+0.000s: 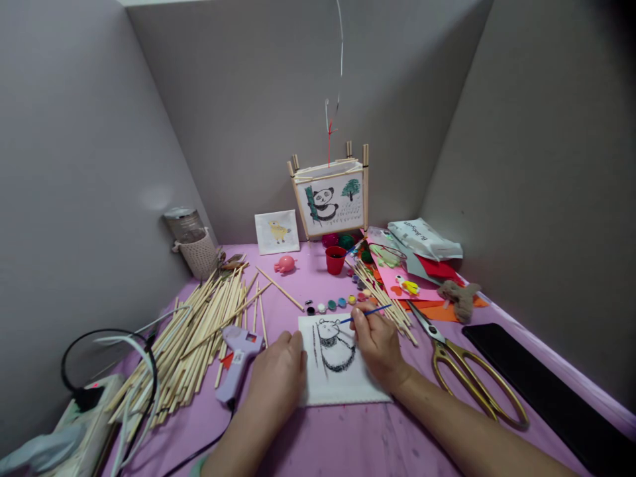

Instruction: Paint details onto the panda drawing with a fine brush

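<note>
Head view: right hand (378, 344) was clenched around a thin blue paintbrush (365, 314), fingers pinching the handle, with its tip over the top of a black ink panda drawing (334, 344); the bristles were too small to make out, and contact with the surface was hard to tell. The drawing sat on a white sheet (345, 391) lying flat on the lilac desk (318, 440). Left hand (278, 374) was released, resting palm-down over the sheet's left edge and hiding part of it, apparently holding nothing. Just beside it lay a lilac hot glue gun (239, 361), its tip partly hidden behind that hand. Further left was a heap of bamboo sticks (199, 338). A row of small paint pots (330, 305) ran just above the sheet. Gold-handled scissors (467, 374) lay right of the right hand. A power strip (84, 424) was cut off at the frame's lower left.
</note>
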Demonstrator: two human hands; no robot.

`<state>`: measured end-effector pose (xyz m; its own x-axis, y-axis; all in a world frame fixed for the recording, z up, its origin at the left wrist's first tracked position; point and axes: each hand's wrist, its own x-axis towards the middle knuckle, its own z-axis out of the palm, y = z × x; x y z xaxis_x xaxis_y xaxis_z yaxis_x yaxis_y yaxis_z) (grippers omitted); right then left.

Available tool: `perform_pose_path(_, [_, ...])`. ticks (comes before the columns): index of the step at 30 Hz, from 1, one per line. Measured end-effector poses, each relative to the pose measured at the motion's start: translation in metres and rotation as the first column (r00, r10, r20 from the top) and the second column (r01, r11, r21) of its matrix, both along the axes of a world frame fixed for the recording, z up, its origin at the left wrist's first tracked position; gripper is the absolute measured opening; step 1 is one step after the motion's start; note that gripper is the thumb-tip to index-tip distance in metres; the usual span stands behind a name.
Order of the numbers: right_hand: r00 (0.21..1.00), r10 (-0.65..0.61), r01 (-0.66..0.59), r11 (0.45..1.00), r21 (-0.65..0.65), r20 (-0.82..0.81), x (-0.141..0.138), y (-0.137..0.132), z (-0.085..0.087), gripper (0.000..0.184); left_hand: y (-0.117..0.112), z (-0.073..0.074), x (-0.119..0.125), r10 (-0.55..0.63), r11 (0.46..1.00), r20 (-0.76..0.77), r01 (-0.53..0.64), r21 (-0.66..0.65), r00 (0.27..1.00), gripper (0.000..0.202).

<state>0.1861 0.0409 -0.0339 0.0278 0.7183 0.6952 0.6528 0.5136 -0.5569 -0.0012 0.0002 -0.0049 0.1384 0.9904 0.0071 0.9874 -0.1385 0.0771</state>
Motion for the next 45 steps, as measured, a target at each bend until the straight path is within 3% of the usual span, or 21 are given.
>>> perform_pose_path(45, [0.999,0.022,-0.023,0.999,0.027,0.046,-0.0006,-0.0005,0.0010,0.029,-0.0009,0.0025,0.0004,-0.006,1.000,-0.014,0.005,-0.012,1.000,0.020])
